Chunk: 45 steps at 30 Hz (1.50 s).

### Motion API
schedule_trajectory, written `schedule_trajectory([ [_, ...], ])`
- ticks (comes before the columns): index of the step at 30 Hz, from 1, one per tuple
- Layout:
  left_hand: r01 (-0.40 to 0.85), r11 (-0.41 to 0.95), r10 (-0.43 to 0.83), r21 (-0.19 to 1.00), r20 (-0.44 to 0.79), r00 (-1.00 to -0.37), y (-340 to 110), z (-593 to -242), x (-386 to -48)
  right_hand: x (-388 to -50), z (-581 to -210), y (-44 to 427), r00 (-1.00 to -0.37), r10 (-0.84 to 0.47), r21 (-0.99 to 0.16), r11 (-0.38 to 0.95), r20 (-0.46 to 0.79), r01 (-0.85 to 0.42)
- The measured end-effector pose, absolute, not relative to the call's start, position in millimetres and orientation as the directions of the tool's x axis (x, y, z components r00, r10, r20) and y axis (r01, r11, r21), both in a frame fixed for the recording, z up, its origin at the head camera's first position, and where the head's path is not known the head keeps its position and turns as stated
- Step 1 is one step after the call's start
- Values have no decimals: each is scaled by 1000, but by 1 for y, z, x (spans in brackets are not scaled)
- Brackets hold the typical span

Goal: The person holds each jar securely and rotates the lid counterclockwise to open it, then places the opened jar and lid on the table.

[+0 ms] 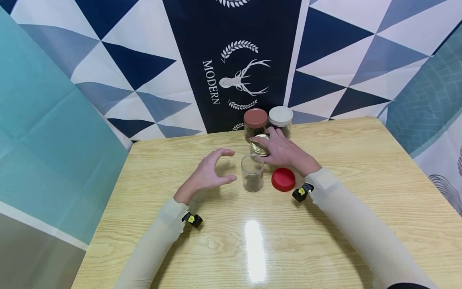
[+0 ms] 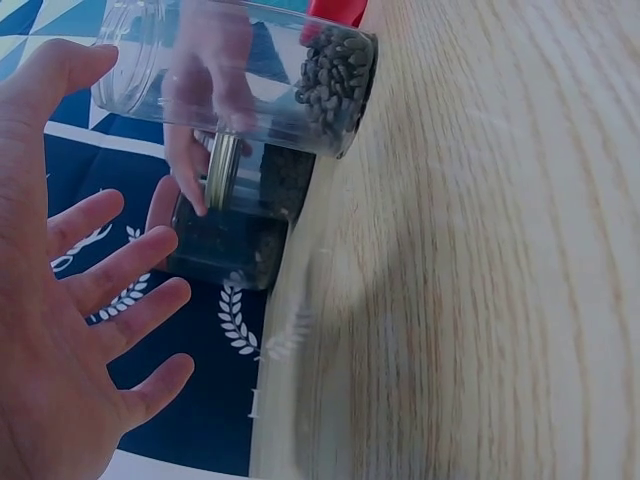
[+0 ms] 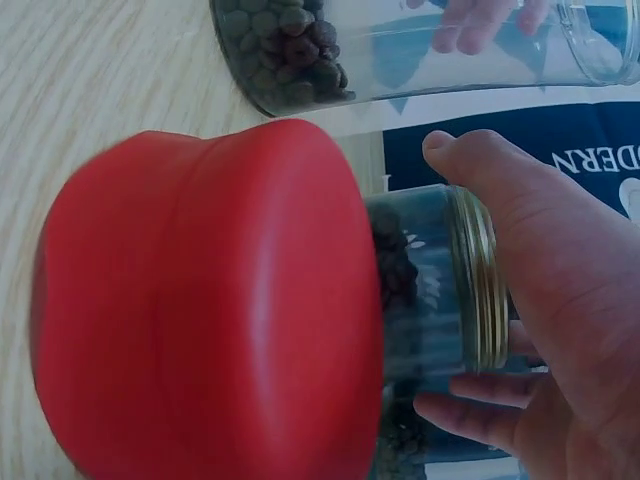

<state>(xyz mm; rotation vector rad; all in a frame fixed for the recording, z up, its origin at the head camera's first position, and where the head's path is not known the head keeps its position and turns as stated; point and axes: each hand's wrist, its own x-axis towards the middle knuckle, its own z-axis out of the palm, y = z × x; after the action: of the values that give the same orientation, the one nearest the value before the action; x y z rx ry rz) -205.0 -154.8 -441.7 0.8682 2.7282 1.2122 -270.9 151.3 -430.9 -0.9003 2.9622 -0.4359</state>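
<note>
A clear lidless jar [image 1: 252,174] stands on the table, with dark pebble-like pieces [image 2: 338,80] in its bottom. To its left is my left hand [image 1: 213,170], thumb and fingers spread apart and holding nothing. My right hand [image 1: 283,150] reaches around a gold-lidded jar [image 1: 260,145] just behind. Its thumb and fingers lie on opposite sides of the gold lid [image 3: 480,280]; a gap shows beside the thumb tip in the right wrist view. Below the right wrist a red lid [image 1: 283,179] rests on the table, large in the right wrist view [image 3: 220,300].
At the table's back edge, a jar with a brown-red lid [image 1: 255,118] and one with a white lid [image 1: 280,115] stand side by side. Behind them hangs a patterned cloth [image 1: 245,52]. The wooden table [image 1: 216,249] extends toward me, with a bright light reflection on it.
</note>
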Motion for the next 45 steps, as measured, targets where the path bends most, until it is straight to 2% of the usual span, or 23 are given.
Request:
schedule_trajectory([
  [16, 478, 543, 506, 691, 186, -843, -154, -445, -204, -271, -426, 152, -780, -618, -171, 762, 100, -625],
  [34, 488, 539, 511, 687, 193, -837, -152, -443, -202, -269, -423, 155, -811, -581, -202, 787, 75, -583],
  [45, 492, 554, 507, 671, 197, -839, -149, -443, -203, -271, -402, 160, -813, -572, -213, 786, 107, -580],
])
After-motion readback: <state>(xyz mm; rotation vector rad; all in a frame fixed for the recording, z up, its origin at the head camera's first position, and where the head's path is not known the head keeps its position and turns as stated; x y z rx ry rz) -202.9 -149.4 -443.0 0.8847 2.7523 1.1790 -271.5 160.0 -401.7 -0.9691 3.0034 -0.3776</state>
